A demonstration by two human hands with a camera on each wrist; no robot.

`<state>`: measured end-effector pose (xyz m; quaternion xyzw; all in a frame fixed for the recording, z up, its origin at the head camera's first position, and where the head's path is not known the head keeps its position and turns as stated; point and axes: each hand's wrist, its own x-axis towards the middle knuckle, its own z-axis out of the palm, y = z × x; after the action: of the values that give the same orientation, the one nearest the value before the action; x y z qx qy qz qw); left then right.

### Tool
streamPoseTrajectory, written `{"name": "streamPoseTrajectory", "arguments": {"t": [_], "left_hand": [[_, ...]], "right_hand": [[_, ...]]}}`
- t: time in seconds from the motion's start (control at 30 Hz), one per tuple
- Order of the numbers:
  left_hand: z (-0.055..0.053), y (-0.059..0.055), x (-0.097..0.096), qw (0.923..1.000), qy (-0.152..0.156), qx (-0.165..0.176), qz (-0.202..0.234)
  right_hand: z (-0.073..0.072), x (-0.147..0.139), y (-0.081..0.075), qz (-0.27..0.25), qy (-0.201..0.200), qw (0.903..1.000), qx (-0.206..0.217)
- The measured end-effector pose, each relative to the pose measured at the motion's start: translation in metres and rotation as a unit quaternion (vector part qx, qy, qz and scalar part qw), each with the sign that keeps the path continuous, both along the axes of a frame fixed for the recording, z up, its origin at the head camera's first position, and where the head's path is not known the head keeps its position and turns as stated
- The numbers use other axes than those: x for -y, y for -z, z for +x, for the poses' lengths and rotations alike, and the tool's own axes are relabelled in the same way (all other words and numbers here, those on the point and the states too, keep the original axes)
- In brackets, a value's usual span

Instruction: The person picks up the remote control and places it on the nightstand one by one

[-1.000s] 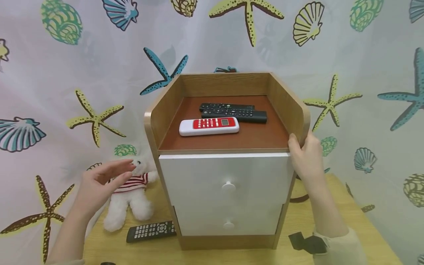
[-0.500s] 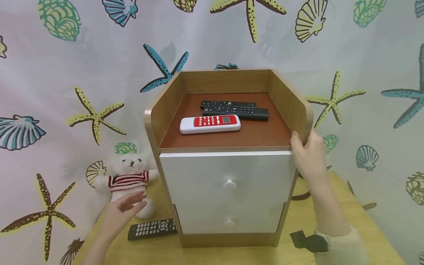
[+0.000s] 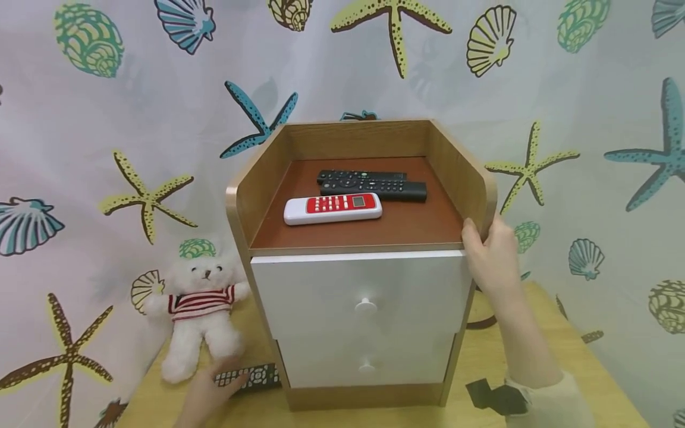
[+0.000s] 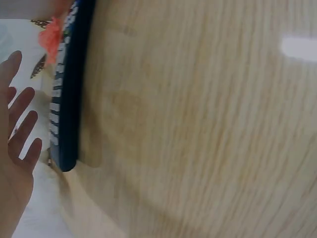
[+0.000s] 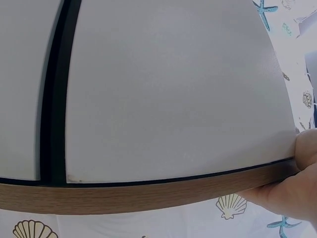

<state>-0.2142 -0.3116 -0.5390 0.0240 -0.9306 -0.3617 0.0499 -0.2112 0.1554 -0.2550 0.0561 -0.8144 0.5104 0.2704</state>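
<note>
A small wooden cabinet with two white drawers stands in the middle of the head view. My right hand grips its right side panel just below the tray-like top; the right wrist view has thumb and fingers of this hand on the panel's edge. On the table to the cabinet's left lies a black remote control with pale buttons. My left hand, blurred, reaches over its left end. Up close in the left wrist view, the fingers of the left hand are spread beside the remote, holding nothing.
On the cabinet's top lie a white-and-red remote and two black remotes. A white teddy bear in a striped shirt sits behind my left hand. A sea-patterned curtain hangs behind the wooden table.
My left hand has come down from in front of the teddy bear to the black remote on the table. My right hand keeps its grip on the cabinet. The view has shifted slightly.
</note>
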Motion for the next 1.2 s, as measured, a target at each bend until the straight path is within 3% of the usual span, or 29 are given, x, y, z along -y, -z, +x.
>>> {"name": "streamPoseTrajectory", "arguments": {"t": [0.17, 0.4, 0.5, 0.6, 0.8, 1.1, 1.2], "left_hand": [[-0.003, 0.015, -0.002, 0.9995, 0.0, 0.015, -0.026], [-0.015, 0.037, 0.001, 0.9963, 0.01, 0.033, -0.079], [-0.019, 0.044, 0.001, 0.9961, 0.014, 0.015, -0.086], [-0.022, 0.049, 0.0, 0.9943, 0.01, -0.026, -0.102], [-0.018, 0.048, -0.006, 0.9841, -0.002, -0.097, -0.149], [-0.016, 0.05, -0.009, 0.9818, -0.003, -0.098, -0.163], [-0.015, 0.051, -0.01, 0.983, -0.007, -0.08, -0.165]], "right_hand": [[0.0, -0.001, 0.001, -0.002, -0.003, 1.0, 0.001], [-0.001, -0.001, 0.002, 0.001, 0.003, 1.0, -0.001], [-0.002, -0.002, 0.004, 0.003, 0.004, 1.0, -0.003], [-0.004, -0.002, 0.005, 0.002, 0.005, 0.9999, -0.01], [-0.005, -0.001, 0.005, -0.001, -0.001, 0.9998, -0.018], [-0.003, -0.001, 0.004, -0.003, 0.004, 1.0, -0.008], [-0.002, -0.001, 0.003, -0.007, 0.005, 1.0, -0.006]]}}
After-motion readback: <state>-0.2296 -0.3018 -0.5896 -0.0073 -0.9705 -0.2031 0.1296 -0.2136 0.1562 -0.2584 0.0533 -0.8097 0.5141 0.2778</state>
